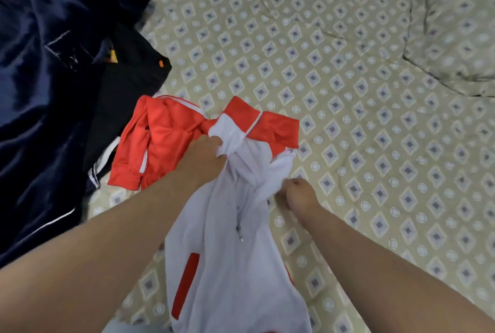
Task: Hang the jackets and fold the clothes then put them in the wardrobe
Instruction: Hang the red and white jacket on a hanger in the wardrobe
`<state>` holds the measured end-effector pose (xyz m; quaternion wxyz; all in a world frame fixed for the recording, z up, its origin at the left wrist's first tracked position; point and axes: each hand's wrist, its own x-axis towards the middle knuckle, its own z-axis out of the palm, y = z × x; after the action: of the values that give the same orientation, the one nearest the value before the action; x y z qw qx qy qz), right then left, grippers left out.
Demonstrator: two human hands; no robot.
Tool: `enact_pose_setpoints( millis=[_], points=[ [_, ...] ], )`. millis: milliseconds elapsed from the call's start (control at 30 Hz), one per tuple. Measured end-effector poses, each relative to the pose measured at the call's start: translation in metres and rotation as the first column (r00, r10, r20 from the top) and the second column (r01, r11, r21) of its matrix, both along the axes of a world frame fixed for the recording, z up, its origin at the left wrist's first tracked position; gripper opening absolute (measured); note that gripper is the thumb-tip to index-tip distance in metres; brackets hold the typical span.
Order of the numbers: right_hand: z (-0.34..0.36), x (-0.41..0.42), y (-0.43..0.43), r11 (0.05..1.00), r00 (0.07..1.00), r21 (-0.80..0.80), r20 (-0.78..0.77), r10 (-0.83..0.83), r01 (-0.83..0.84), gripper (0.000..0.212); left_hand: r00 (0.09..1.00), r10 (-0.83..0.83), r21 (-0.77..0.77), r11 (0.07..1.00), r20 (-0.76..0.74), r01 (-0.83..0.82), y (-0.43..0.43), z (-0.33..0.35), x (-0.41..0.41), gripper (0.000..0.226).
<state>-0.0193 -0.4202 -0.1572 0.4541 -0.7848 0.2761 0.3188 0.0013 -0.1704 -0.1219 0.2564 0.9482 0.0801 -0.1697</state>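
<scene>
A white and red zip jacket (230, 265) lies bunched on the bed, its red collar and sleeves spread toward the far side. My left hand (205, 157) grips the white fabric near the collar on the left. My right hand (298, 193) pinches the white fabric at the jacket's right edge, a little nearer to me. The zipper pull hangs between my two arms. A red pocket stripe shows on the lower front.
A dark navy garment (40, 86) with thin white piping lies heaped on the left. A black garment (128, 86) with small orange tags lies beside it. The bed cover (348, 78) has a beige diamond pattern. A matching pillow (455, 24) lies at the far right.
</scene>
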Motion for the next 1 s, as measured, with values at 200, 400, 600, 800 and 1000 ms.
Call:
enact_pose_setpoints(
  millis=[200, 400, 600, 800, 1000],
  points=[
    [-0.014, 0.06, 0.024, 0.911, 0.911, 0.114, 0.074, -0.405, 0.396, 0.011, 0.987, -0.156, 0.032, 0.987, 0.041, 0.155, 0.015, -0.034, 0.056, 0.061],
    [0.005, 0.067, 0.066, 0.822, 0.828, 0.336, 0.172, -0.533, 0.459, 0.026, 0.992, -0.001, -0.187, 0.982, -0.128, -0.023, 0.045, -0.051, 0.072, 0.039],
    [0.028, 0.047, 0.136, 0.952, 0.873, 0.277, 0.487, -0.023, -0.129, 0.033, 0.901, 0.281, -0.575, 0.696, -0.331, -0.429, 0.072, -0.047, 0.048, 0.024],
    [0.033, 0.054, 0.152, 0.821, 0.965, 0.527, 0.012, -0.263, 0.218, 0.004, 0.783, 0.361, -0.57, 0.541, -0.506, -0.618, 0.082, -0.04, 0.039, 0.024],
    [0.038, 0.075, 0.112, 0.736, 0.687, 0.314, 0.269, -0.675, 0.6, 0.02, 0.781, 0.439, -0.562, 0.543, -0.443, -0.624, 0.085, -0.034, 0.03, 0.025]
  ],
)
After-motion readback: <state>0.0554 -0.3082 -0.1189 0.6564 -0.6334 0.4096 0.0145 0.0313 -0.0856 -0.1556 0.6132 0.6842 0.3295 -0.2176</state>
